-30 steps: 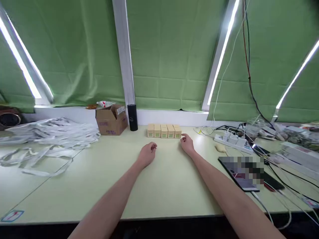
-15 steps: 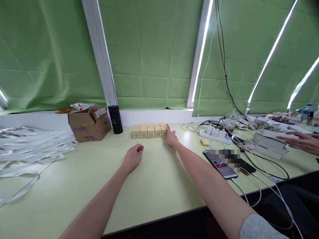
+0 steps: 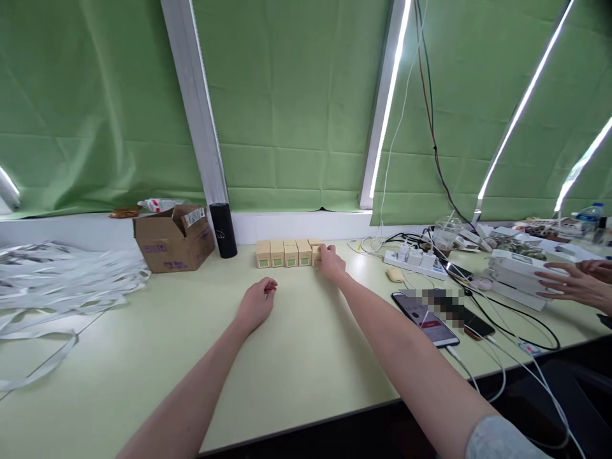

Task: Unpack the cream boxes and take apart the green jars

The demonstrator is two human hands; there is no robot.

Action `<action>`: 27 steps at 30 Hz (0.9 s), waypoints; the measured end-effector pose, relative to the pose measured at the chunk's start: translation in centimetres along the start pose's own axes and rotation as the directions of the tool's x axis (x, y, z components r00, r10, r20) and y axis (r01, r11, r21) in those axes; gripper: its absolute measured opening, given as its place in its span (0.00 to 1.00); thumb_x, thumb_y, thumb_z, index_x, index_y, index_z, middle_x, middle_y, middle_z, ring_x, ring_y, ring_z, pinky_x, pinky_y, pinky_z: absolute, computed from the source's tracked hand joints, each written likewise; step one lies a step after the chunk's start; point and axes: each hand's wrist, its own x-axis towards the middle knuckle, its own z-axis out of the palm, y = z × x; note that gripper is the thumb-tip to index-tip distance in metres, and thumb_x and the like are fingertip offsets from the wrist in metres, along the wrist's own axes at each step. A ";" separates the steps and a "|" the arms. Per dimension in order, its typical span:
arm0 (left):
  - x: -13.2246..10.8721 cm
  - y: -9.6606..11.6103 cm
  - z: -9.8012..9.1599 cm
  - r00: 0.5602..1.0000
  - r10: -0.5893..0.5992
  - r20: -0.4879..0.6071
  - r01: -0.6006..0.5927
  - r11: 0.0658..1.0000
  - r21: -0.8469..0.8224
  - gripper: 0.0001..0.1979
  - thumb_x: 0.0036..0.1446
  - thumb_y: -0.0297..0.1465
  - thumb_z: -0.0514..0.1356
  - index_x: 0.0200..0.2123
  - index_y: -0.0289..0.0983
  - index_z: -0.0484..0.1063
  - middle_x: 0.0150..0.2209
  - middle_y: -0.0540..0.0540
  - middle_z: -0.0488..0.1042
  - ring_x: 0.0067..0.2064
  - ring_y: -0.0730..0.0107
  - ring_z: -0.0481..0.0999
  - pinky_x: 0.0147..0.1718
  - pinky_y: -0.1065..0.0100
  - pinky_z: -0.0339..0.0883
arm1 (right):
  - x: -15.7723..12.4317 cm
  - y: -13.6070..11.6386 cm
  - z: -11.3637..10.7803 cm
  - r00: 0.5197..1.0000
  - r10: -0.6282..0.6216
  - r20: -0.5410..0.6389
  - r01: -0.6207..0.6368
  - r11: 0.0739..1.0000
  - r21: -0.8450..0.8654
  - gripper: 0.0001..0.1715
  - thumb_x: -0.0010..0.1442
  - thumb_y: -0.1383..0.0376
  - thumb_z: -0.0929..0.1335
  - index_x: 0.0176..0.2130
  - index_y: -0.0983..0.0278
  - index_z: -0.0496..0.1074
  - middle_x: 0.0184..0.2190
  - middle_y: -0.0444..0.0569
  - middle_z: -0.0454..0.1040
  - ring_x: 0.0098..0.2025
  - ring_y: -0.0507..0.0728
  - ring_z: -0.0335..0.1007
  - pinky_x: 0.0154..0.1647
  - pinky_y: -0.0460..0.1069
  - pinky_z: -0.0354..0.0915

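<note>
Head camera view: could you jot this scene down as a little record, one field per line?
Row: five small tan cardboard boxes, side by side
Right hand: at the rightmost box; grip unclear
Left hand: loosely curled, in front of the row
Left of row: tall black cylinder, open brown cardboard carton
Right of row: white plastic power strip

The row of small tan square boxes (image 3: pixel 291 255) looks to me like thin card, smooth and not shiny. I see rougher, dull cardboard on the big brown open box (image 3: pixel 165 245). The pale yellow-green flat surface (image 3: pixel 306 357) is smooth with a soft shine. The wide green blinds (image 3: pixel 291 115) look like creased cloth. I see a glossy, glass-like screen on the dark flat phone (image 3: pixel 423 317), and smooth plastic on the long white power strip (image 3: pixel 406 262).
</note>
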 end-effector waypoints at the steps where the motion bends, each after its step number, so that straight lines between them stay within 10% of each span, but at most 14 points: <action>1: 0.0 0.0 0.0 1.000 -0.002 -0.002 0.002 1.000 0.000 0.10 0.57 0.31 0.54 0.40 0.41 0.73 0.42 0.44 0.82 0.45 0.58 0.82 0.48 0.59 0.73 | -0.1 0.0 -0.1 1.000 -0.012 -0.009 0.012 1.000 0.002 0.23 0.67 0.64 0.68 0.59 0.54 0.60 0.59 0.56 0.63 0.50 0.63 0.75 0.47 0.56 0.68; 14: 0.0 0.3 -0.1 0.999 -0.012 0.043 0.011 1.000 0.023 0.10 0.59 0.33 0.54 0.42 0.41 0.72 0.45 0.43 0.82 0.48 0.57 0.81 0.51 0.57 0.72 | -5.1 0.4 -0.4 0.995 0.031 -0.098 -0.016 0.988 0.152 0.25 0.67 0.59 0.65 0.60 0.56 0.55 0.61 0.53 0.69 0.56 0.60 0.71 0.43 0.51 0.66; 27: -0.9 1.0 0.1 0.998 0.050 0.048 -0.049 0.998 -0.036 0.26 0.54 0.27 0.58 0.58 0.40 0.71 0.56 0.40 0.77 0.59 0.56 0.76 0.64 0.55 0.65 | -12.8 -3.7 1.5 0.958 -0.285 -0.019 0.261 0.847 0.463 0.43 0.60 0.58 0.72 0.67 0.56 0.51 0.58 0.51 0.70 0.51 0.59 0.73 0.51 0.53 0.69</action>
